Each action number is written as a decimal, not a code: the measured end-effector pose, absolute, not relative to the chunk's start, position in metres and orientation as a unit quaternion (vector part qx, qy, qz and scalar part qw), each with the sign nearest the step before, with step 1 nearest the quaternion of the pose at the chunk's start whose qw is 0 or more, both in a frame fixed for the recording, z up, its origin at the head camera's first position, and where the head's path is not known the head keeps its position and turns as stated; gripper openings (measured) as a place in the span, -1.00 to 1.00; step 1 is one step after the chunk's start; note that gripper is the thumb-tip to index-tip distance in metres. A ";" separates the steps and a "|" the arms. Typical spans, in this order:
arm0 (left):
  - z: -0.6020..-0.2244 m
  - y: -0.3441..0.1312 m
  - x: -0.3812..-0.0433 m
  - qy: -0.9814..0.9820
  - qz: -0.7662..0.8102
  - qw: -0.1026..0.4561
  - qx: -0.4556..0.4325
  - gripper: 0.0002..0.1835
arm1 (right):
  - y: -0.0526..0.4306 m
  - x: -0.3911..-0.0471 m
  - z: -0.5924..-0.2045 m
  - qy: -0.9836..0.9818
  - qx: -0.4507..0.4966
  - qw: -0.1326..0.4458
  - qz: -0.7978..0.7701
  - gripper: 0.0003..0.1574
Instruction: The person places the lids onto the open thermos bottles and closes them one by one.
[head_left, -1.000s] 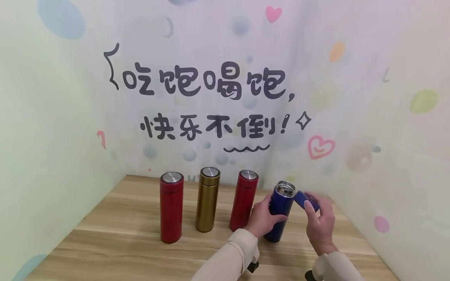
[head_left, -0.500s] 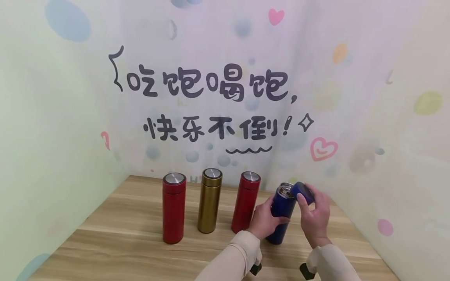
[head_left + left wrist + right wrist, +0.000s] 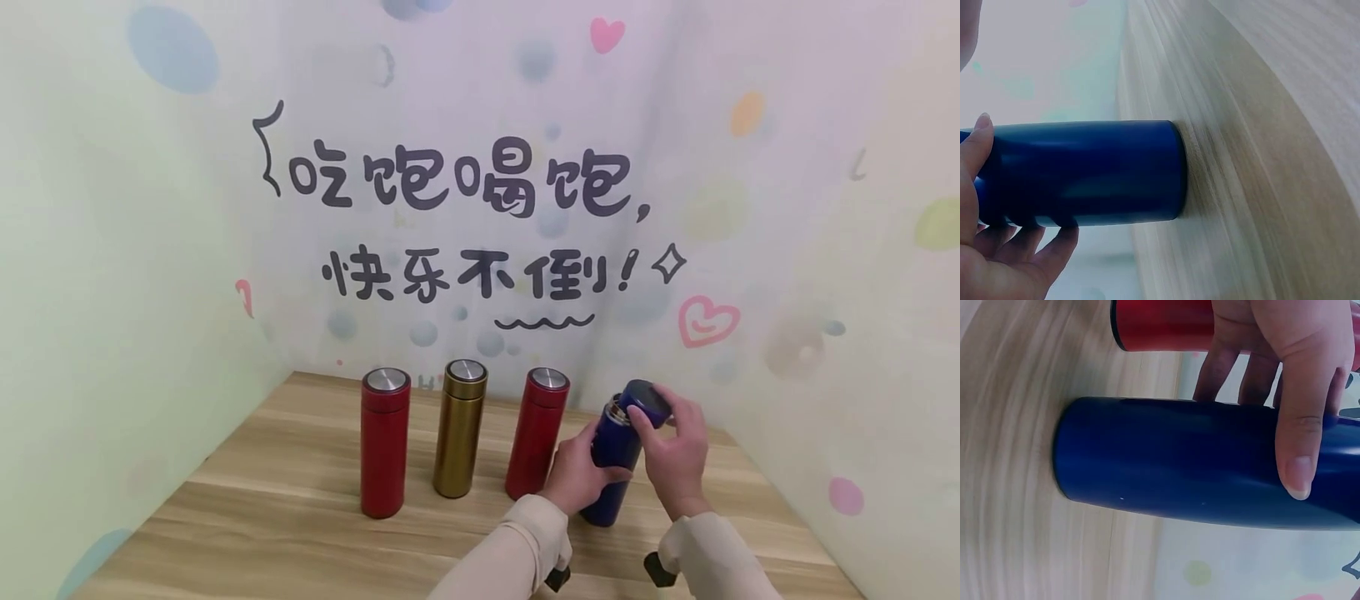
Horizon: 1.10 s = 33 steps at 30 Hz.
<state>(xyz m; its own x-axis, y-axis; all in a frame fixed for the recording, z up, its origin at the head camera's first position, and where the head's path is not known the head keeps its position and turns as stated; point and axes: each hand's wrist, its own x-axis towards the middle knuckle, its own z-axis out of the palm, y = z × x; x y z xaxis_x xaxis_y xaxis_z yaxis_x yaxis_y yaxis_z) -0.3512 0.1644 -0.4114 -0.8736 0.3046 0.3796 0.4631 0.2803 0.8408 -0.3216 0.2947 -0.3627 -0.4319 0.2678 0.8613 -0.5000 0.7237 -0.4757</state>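
Note:
A blue thermos bottle (image 3: pixel 617 450) stands at the right of the row in the head view, its steel mouth (image 3: pixel 617 410) partly showing. Thumb and fingers of my left hand (image 3: pixel 579 473) wrap round its upper body; the left wrist view shows the same grip on the blue wall (image 3: pixel 1097 172). My right hand (image 3: pixel 678 450) pinches the blue lid (image 3: pixel 647 402) by its sides. The lid is tilted and overlaps the right part of the mouth. In the right wrist view the left thumb lies across the bottle (image 3: pixel 1166 459); the lid is out of that frame.
Left of the blue bottle stand a red thermos (image 3: pixel 537 433), a gold thermos (image 3: pixel 461 433) and another red thermos (image 3: pixel 385 450), all with lids on. The wooden table (image 3: pixel 285 517) meets a printed wall (image 3: pixel 450 100) behind and side walls at left and right.
My right hand has brought the blue lid from beside the bottle up and over onto its mouth. The left hand keeps its grip. The head view has shifted slightly.

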 end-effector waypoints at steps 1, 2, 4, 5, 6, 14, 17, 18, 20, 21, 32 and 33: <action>-0.412 0.165 -0.351 -0.796 -0.550 0.074 -0.242 -0.25 | 0.295 -0.322 -0.362 -0.767 0.075 0.522 0.366 -0.44; -0.412 0.165 -0.351 -0.796 -0.550 0.074 -0.242 -0.25 | 0.295 -0.322 -0.361 -0.770 0.074 0.517 0.367 -0.44; -0.413 0.165 -0.351 -0.796 -0.550 0.075 -0.243 -0.26 | 0.294 -0.323 -0.360 -0.776 0.071 0.508 0.367 -0.45; -0.413 0.165 -0.351 -0.795 -0.551 0.075 -0.242 -0.27 | 0.293 -0.323 -0.359 -0.779 0.070 0.504 0.367 -0.45; -0.413 0.165 -0.351 -0.795 -0.552 0.074 -0.242 -0.27 | 0.293 -0.324 -0.358 -0.782 0.068 0.500 0.366 -0.46; -0.412 0.164 -0.350 -0.796 -0.553 0.071 -0.236 -0.27 | 0.291 -0.327 -0.358 -0.801 0.052 0.473 0.364 -0.45; -0.411 0.164 -0.350 -0.797 -0.552 0.072 -0.235 -0.28 | 0.290 -0.328 -0.355 -0.804 0.050 0.467 0.364 -0.45; -0.411 0.164 -0.350 -0.797 -0.551 0.073 -0.235 -0.28 | 0.290 -0.328 -0.355 -0.806 0.050 0.465 0.362 -0.45; -0.411 0.163 -0.350 -0.798 -0.550 0.075 -0.236 -0.28 | 0.290 -0.328 -0.353 -0.810 0.050 0.461 0.360 -0.45; -0.411 0.163 -0.350 -0.798 -0.550 0.075 -0.236 -0.28 | 0.290 -0.329 -0.353 -0.812 0.050 0.457 0.358 -0.44; -0.414 0.165 -0.352 -0.794 -0.551 0.085 -0.243 -0.31 | 0.291 -0.329 -0.358 -0.829 0.056 0.423 0.361 -0.46; -0.415 0.165 -0.352 -0.793 -0.552 0.085 -0.243 -0.31 | 0.292 -0.328 -0.359 -0.830 0.060 0.418 0.364 -0.46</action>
